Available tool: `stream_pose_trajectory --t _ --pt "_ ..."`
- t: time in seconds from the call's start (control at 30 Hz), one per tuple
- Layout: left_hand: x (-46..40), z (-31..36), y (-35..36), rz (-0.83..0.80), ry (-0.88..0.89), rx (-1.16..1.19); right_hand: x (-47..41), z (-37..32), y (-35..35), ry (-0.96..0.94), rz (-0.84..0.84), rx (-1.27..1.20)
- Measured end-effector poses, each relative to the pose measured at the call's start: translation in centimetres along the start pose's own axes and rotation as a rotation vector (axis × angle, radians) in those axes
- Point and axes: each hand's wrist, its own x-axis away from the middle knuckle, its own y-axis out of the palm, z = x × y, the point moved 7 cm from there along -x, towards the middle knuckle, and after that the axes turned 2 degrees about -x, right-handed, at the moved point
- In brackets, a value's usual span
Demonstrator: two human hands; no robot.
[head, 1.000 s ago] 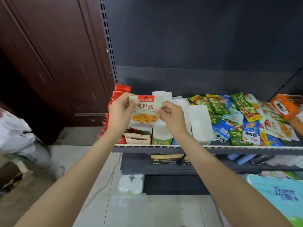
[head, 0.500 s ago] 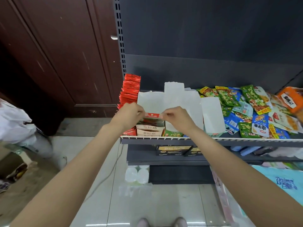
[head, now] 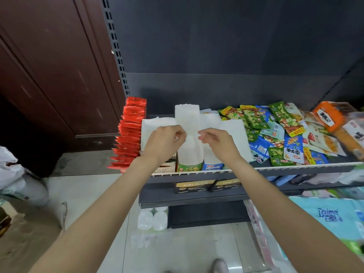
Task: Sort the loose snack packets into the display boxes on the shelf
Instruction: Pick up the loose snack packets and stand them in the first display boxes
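Observation:
Several display boxes with raised white flaps stand at the left of the shelf (head: pixel 295 168): a leftmost box (head: pixel 152 128), a green-fronted box (head: pixel 189 166) and a blue-fronted box (head: pixel 212 166). My left hand (head: pixel 164 141) hovers over the leftmost box with loosely curled fingers and nothing in it. My right hand (head: pixel 215 143) hangs beside it over the blue-fronted box, relaxed and holding nothing. The packet is out of sight behind my left hand. A heap of loose snack packets (head: pixel 285 134) in green, blue and white lies on the shelf to the right.
A row of red packets (head: pixel 131 134) stands at the shelf's left end beside the brown wooden wall. An orange packet (head: pixel 327 117) lies at the far right. Dark boxes (head: pixel 194 186) sit on the lower shelf. White rolls (head: pixel 152 220) and a tissue pack (head: pixel 331 217) are on the floor.
The red-topped packet held in both hands went down into the leftmost box. Both hands have let go and lifted slightly apart.

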Motion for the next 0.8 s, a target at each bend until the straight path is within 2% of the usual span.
stream_pose_trajectory --t 0.17,0.3,0.4,0.57,0.67,0.8 --pt "-3.7 8.2 4.6 0.039 0.053 0.023 1.2 4.0 -9.5 0.029 0.268 0.033" --pt "-7.9 15.8 10.6 0.011 0.079 -0.030 1.8 10.0 -18.9 0.128 0.373 0.136" --pt "-11.5 21.2 16.4 -0.030 0.117 -0.062 1.2 15.8 -25.7 0.244 0.358 0.202" --pt "-16.8 28.2 27.3 -0.226 0.128 -0.164 -1.4 25.8 -34.8 0.394 0.287 0.357" --pt "-19.1 29.1 32.0 -0.313 0.044 -0.339 -2.7 30.3 -37.6 0.478 0.211 0.401" --pt "-20.5 28.3 35.9 -0.397 -0.002 -0.519 -4.8 33.3 -38.6 0.465 0.080 0.579"
